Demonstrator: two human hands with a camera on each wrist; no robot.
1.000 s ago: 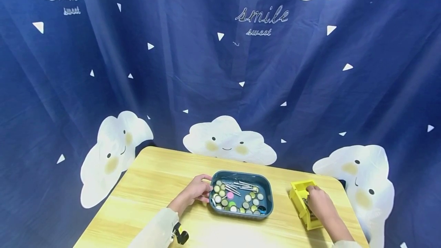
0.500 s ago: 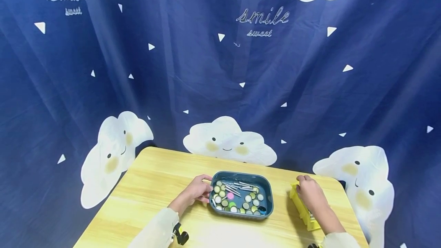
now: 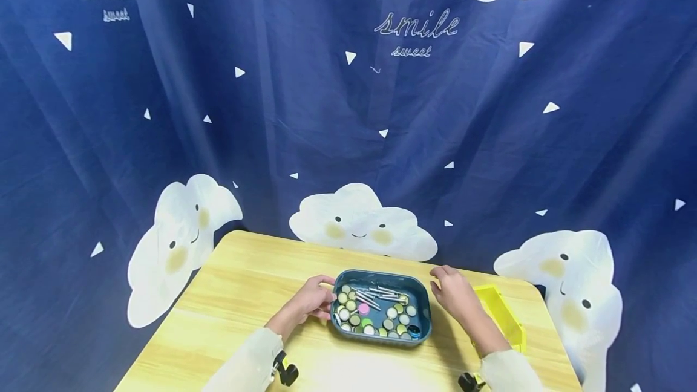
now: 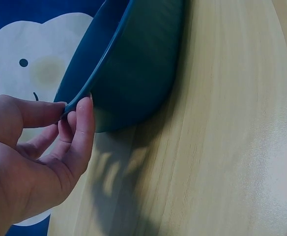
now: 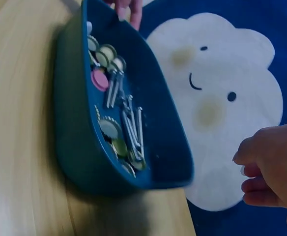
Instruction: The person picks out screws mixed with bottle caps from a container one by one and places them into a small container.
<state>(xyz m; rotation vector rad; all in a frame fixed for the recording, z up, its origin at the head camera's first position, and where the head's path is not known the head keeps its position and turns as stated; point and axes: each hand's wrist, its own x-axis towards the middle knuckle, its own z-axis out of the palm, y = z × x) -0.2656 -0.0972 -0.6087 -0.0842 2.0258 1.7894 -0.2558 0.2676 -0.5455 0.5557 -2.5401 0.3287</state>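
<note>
My left hand (image 3: 311,299) pinches the rim of a dark teal tub (image 3: 381,340) at its left end, thumb on one side and fingers on the other. In the left wrist view the tub's outer wall (image 4: 138,64) shows beside those fingers. Inside lie several bottle caps (image 5: 109,128), a pink one (image 5: 99,79) among them, and a bunch of silvery nail-like rods (image 5: 132,129). My right hand (image 3: 456,294) is just right of the tub's far right corner. Its fingers (image 5: 261,147) are loosely bent, and nothing shows between them in the right wrist view.
A yellow bin (image 3: 503,316) stands on the right of the wooden table (image 3: 256,259), partly behind my right forearm. A dark blue curtain (image 3: 327,107) with clouds hangs behind the table's far edge.
My right hand has come up out of the yellow bin and moved left to beside the tub. The left hand and the tub have stayed in place.
</note>
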